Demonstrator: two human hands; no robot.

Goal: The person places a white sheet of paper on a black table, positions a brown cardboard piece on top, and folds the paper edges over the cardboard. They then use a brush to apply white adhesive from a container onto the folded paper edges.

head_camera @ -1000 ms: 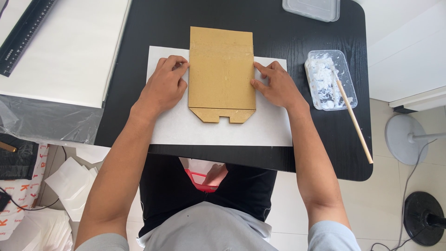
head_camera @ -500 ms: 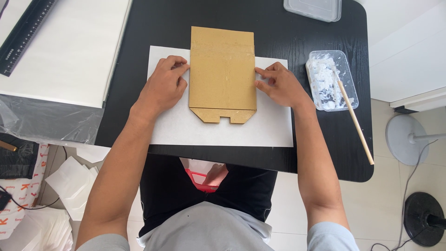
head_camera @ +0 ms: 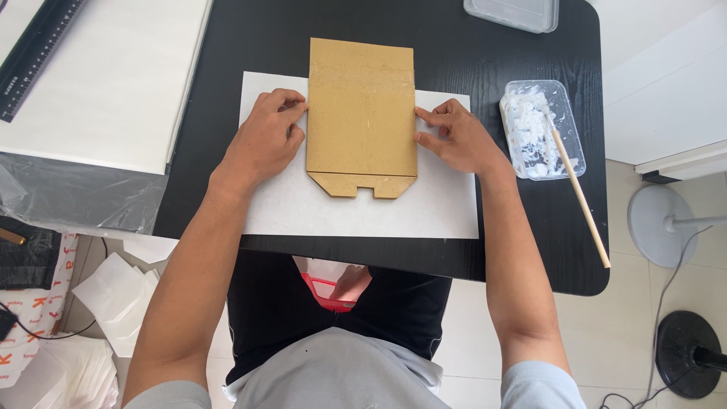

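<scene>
A brown cardboard template point(head_camera: 362, 113) with a notched lower edge lies on a white paper sheet point(head_camera: 356, 208) on the black table point(head_camera: 469, 45). My left hand point(head_camera: 265, 140) rests on the sheet, its fingertips against the template's left edge. My right hand point(head_camera: 458, 136) lies on the sheet at the template's right edge, with its fingertips touching that edge. Neither hand has lifted anything.
A clear plastic tray of white paste point(head_camera: 539, 127) with a wooden stick point(head_camera: 579, 193) sits at the right. Another clear container point(head_camera: 511, 11) stands at the far edge. A white board with a black ruler point(head_camera: 34, 57) lies at the left. Paper bags point(head_camera: 113, 303) lie on the floor.
My right hand has slid slightly along the template's right edge. The left hand and the template stay where they were.
</scene>
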